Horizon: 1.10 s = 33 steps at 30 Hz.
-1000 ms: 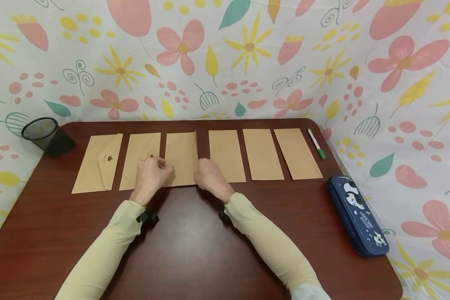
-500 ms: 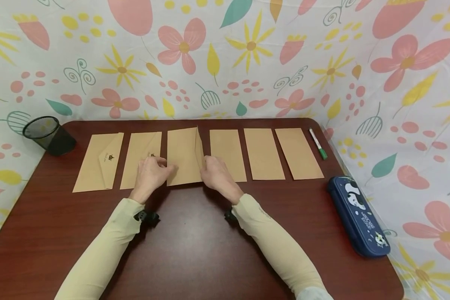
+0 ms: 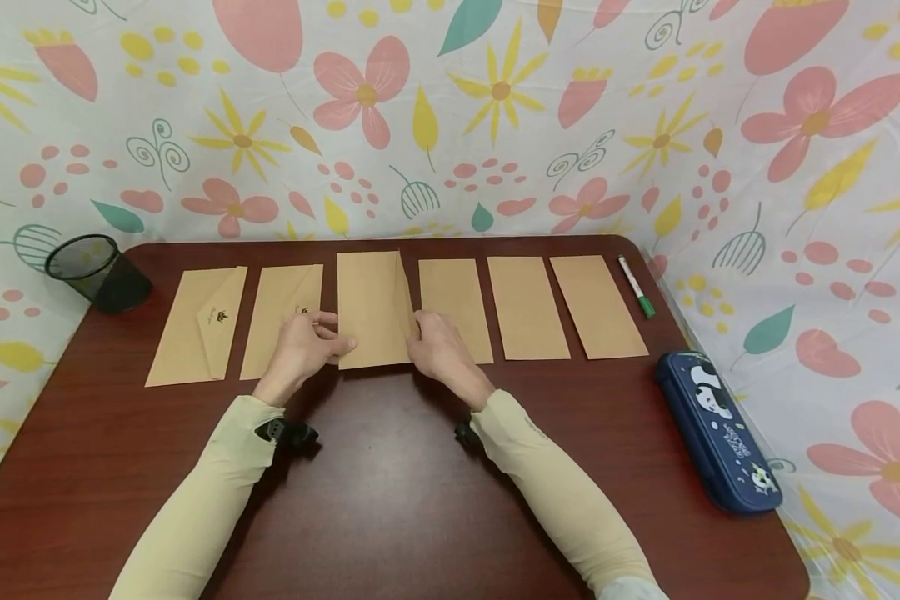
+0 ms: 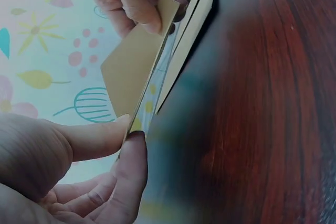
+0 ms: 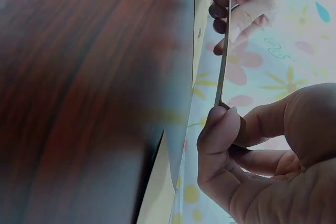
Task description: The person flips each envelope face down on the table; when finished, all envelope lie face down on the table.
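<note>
A brown paper envelope [image 3: 371,308] is held between both hands, raised off the table with its plain face up; a folded flap shows along its right side. My left hand [image 3: 300,350] pinches its left edge near the lower corner, thumb on top. My right hand [image 3: 444,350] pinches the opposite edge. In the left wrist view, the envelope [image 4: 131,64] is seen nearly edge-on between the two hands. The right wrist view shows only its thin edge [image 5: 224,61], gripped between thumb and curled fingers of the right hand [image 5: 262,156].
Two brown envelopes [image 3: 183,325] with crown-printed flaps lie to the left, the second partly behind the left hand. Three plain envelopes [image 3: 528,308] lie to the right. A green-capped marker [image 3: 635,287], a blue panda pencil case [image 3: 716,433] and a black mesh pen holder [image 3: 97,271] stand around them.
The envelope has been lifted off the table and shifted slightly right. My right hand has moved right with it. The left thumb now lies over the envelope's left edge.
</note>
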Each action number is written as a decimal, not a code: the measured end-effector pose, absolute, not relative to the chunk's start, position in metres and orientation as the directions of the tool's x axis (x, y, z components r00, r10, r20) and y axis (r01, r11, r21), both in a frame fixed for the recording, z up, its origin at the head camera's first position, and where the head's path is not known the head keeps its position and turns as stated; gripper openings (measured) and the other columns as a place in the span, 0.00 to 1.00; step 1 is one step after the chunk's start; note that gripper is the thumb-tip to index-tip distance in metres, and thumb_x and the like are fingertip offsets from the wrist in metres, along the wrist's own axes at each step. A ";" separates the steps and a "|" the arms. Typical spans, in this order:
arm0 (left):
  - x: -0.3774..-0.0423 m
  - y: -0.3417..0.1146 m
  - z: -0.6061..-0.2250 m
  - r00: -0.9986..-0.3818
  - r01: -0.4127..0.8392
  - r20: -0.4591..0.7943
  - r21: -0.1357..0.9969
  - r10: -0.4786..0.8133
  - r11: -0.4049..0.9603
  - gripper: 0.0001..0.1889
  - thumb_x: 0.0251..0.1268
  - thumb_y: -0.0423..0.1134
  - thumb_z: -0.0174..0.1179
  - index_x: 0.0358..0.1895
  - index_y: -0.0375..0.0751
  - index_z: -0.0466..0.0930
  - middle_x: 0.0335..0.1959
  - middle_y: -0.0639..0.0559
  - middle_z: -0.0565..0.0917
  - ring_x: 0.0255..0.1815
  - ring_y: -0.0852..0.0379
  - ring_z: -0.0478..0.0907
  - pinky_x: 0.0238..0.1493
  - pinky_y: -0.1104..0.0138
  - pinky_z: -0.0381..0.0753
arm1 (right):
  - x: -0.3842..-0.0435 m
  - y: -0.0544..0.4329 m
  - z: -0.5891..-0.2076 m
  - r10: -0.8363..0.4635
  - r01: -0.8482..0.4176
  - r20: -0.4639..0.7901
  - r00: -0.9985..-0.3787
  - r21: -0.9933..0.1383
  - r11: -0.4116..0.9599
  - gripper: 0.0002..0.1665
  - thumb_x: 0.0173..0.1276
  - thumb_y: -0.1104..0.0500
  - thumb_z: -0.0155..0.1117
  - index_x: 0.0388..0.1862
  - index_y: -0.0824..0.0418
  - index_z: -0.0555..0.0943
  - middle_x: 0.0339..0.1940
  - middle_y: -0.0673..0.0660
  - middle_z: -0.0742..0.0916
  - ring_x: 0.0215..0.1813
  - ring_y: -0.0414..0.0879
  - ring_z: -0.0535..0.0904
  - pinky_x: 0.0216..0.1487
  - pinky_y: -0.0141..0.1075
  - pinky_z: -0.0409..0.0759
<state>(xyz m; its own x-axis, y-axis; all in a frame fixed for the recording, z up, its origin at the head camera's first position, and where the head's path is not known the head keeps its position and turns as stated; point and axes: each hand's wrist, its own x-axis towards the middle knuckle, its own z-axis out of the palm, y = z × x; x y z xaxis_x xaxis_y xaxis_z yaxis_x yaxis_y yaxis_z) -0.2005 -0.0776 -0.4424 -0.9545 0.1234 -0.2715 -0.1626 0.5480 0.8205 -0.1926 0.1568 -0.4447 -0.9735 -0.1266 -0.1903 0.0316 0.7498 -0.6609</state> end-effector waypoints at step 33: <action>-0.200 -0.079 -0.441 -0.946 -0.208 -0.299 0.859 0.127 0.468 0.33 0.71 0.40 0.73 0.75 0.34 0.73 0.50 0.40 0.87 0.29 0.60 0.88 0.41 0.65 0.90 | -0.189 0.157 -0.438 -0.106 0.070 -0.165 -0.981 -0.798 0.599 0.41 0.74 0.55 0.76 0.81 0.64 0.72 0.43 0.54 0.84 0.41 0.46 0.78 0.51 0.39 0.79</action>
